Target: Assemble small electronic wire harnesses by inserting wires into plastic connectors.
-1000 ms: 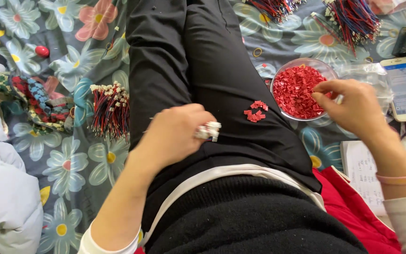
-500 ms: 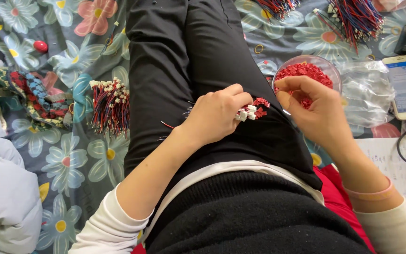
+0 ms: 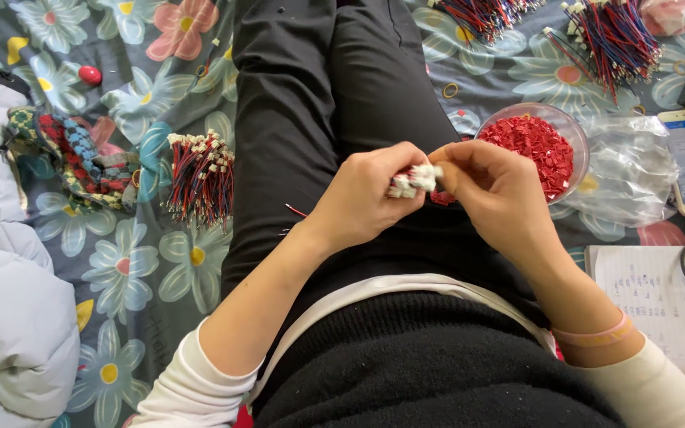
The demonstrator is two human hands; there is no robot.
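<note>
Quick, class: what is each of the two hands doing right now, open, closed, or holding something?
Left hand: closed on a bundle of white connectors.
Right hand: fingers pinched at the bundle's end; what they hold cannot be told.

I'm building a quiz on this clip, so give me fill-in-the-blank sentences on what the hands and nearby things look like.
1. The left hand grips a cluster of small ____ plastic connectors.
2. The clear round bowl holds small ____ plastic pieces.
3. The right hand wears a ____ wristband.

Missing: white; red; pink
</note>
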